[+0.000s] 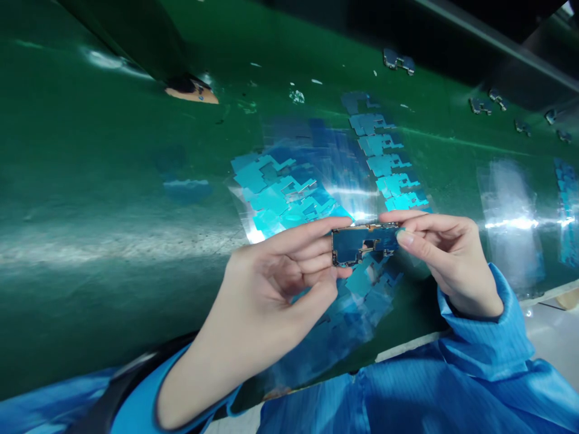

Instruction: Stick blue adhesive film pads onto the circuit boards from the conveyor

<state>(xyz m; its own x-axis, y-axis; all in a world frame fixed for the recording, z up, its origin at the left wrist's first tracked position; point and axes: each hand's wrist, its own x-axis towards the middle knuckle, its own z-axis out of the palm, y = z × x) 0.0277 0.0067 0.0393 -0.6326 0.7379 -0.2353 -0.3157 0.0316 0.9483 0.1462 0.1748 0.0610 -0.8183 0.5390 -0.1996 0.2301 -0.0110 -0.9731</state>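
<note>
A small dark circuit board is held up between both hands, above the green table. My left hand grips its left end, with fingers behind and along the edges. At the other end, the thumb and fingers of my right hand pinch the board. Its upper face looks covered by a smooth blue layer. Below and behind the hands lie clear sheets bearing shiny blue cut-out stickers. A column of similar stickers runs up the table to the right.
Several small circuit boards lie along the far side of the green table. A dark post-like object with a tan end stands at upper left. More clear sheets and blue stickers rest at right.
</note>
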